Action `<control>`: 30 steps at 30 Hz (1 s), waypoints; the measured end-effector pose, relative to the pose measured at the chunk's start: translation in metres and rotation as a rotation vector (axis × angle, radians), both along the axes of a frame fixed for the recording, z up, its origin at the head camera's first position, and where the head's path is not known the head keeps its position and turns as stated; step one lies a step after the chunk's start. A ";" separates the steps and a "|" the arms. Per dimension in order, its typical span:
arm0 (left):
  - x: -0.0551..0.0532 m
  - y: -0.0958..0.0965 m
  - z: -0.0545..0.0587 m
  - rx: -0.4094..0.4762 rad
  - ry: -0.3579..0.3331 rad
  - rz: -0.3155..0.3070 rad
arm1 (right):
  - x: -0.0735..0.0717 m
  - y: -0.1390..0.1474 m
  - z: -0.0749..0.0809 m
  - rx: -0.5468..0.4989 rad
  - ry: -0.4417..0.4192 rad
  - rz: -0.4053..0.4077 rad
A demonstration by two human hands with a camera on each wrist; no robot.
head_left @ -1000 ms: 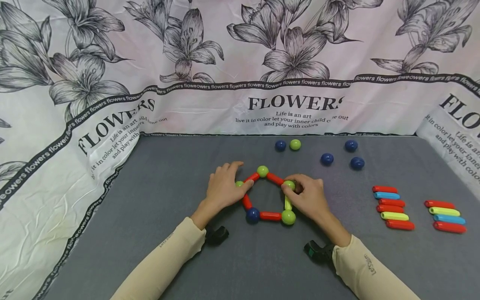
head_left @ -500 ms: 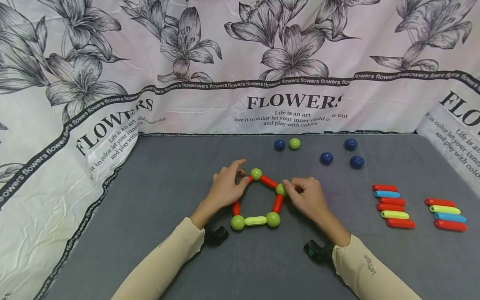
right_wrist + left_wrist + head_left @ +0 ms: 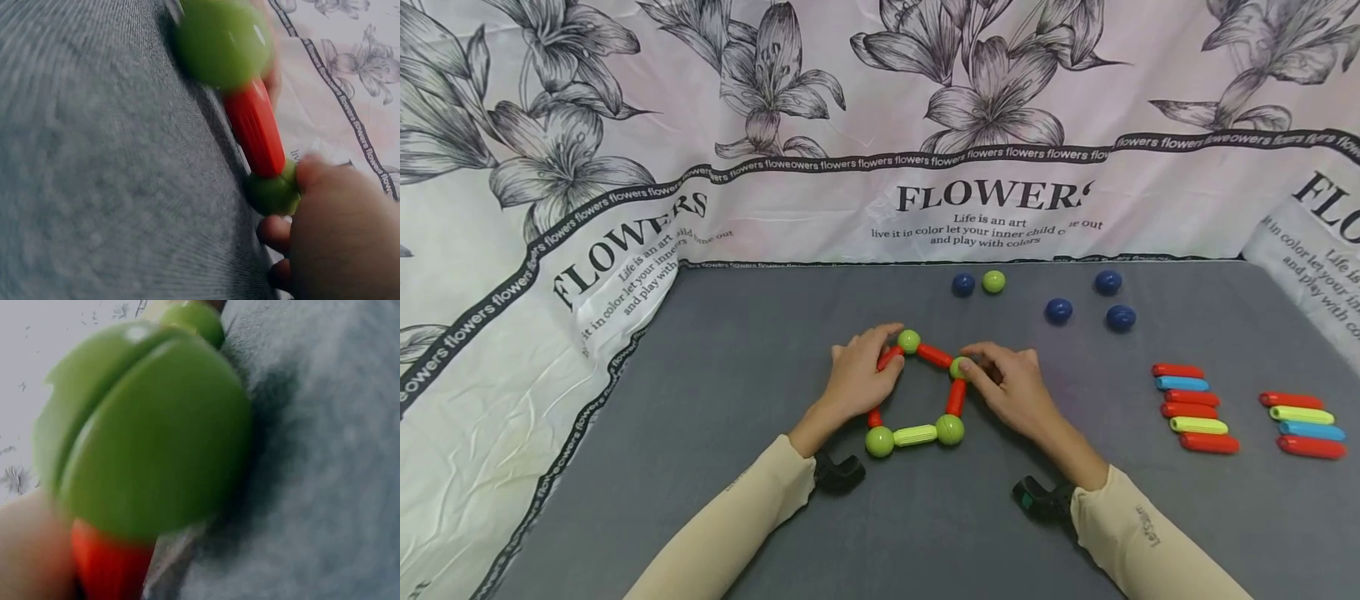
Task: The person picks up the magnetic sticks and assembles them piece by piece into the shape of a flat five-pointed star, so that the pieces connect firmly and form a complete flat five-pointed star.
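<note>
A five-sided ring of toy rods and balls lies on the grey table between my hands. Its top green ball (image 3: 909, 341) joins two red rods, and a yellow-green rod (image 3: 915, 435) forms the bottom side. My left hand (image 3: 859, 377) grips the upper-left red rod (image 3: 891, 357), its thumb lying on the inner side; it hides the left corner. My right hand (image 3: 1017, 387) pinches the right green ball (image 3: 959, 367) between thumb and fingers. Below that, a red rod (image 3: 255, 128) runs to the lower-right green ball (image 3: 222, 44). A large green ball (image 3: 150, 431) fills the left wrist view.
Several blue balls (image 3: 1058, 311) and a loose green ball (image 3: 993, 282) lie at the back of the table. Two rows of loose rods, one with a blue rod (image 3: 1182, 383) and one with a yellow-green rod (image 3: 1302, 414), lie to the right. A flower-printed cloth (image 3: 790, 212) hangs behind.
The ring has turned clockwise: its yellow-green rod went from the right side to the bottom, and its blue ball left the lower-left corner. My right fingers have closed again on a green ball.
</note>
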State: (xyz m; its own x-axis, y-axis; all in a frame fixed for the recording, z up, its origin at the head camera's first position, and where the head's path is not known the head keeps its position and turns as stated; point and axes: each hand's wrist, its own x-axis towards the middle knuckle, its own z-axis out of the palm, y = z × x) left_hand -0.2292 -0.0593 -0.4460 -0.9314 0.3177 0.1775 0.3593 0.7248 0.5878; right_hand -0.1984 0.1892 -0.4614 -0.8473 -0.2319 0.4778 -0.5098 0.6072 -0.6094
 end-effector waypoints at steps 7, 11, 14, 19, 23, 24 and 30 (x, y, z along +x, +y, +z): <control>0.000 0.003 0.006 0.067 -0.051 0.044 | -0.001 0.005 0.005 -0.120 -0.031 0.044; -0.002 0.000 0.001 0.198 -0.032 0.106 | 0.000 0.005 0.006 -0.097 -0.109 0.164; -0.003 -0.001 -0.003 0.304 -0.006 0.127 | 0.002 0.003 0.006 -0.045 -0.113 0.136; -0.004 -0.003 -0.008 0.423 0.028 0.089 | 0.004 0.001 0.005 0.101 -0.121 0.005; -0.005 -0.003 -0.009 0.436 0.062 0.069 | 0.003 0.001 0.004 0.142 -0.111 0.021; -0.005 -0.002 -0.008 0.436 0.069 0.070 | 0.003 0.000 0.004 0.140 -0.103 0.036; -0.006 -0.003 -0.009 0.432 0.094 0.082 | 0.002 -0.003 0.003 0.126 -0.080 0.108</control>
State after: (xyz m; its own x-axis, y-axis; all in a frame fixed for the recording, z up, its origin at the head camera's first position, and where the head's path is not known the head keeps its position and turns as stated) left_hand -0.2356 -0.0624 -0.4547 -0.9239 0.1214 0.3629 0.3772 0.4487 0.8102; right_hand -0.1967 0.1867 -0.4586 -0.8482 -0.3778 0.3712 -0.5294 0.6258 -0.5729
